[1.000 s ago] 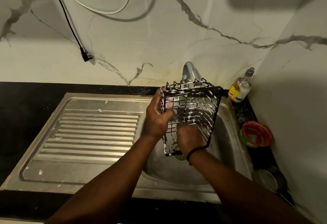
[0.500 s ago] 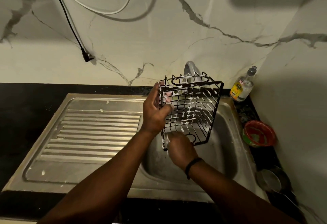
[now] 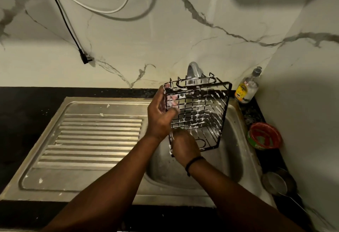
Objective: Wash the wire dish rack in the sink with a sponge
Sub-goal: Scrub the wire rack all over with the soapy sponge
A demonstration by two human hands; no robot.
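Dark bench (image 3: 27, 121) surrounds the steel sink (image 3: 236, 158) below me. My right hand (image 3: 185, 146) is curled at the lower edge of the rack (image 3: 200, 114); I cannot see the sponge inside it. My left hand (image 3: 159, 120) grips the rack's left side, holding it tilted above the basin. Foam covers most wires, so I judge the scrubbing nearly done and the rinsing under the tap (image 3: 192, 69) still left.

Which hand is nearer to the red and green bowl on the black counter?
Right. The right hand is at the black wire rack's lower corner, nearer the red and green bowl; the left hand grips the rack's far side.
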